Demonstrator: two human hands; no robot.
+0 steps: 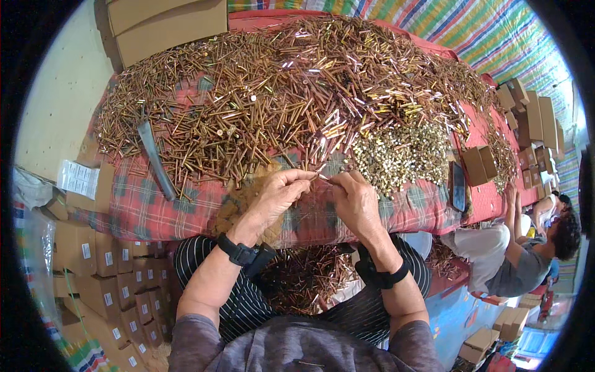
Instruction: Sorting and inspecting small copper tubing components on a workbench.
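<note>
Across the middle, a table in red-and-dark-green plaid cloth [145,214]. Strewn over most of it, a broad heap of long metal fasteners [266,102], copper to brass in tone, a few with round heads. At the upper left, beside the heap, a large cardboard box [173,34], contents hidden. Stacked at the lower left, brown cartons [80,248] with white labels, contents likewise out of sight. Between the knees, more long fasteners in a loose mass [300,279], kind of container impossible to tell. Toward the right of the table, a mound of small nut-like pieces [403,155], pale gold and silvery; just beyond, a small carton [480,166], insides unclear. Near the table's front edge, left hand [286,189] and right hand [358,201] close together, thumbs and fingers drawn into pinches. Between both sets of fingertips, a slim metal fastener [321,176], short-looking and brightly glinting, finer detail too small to tell.
</note>
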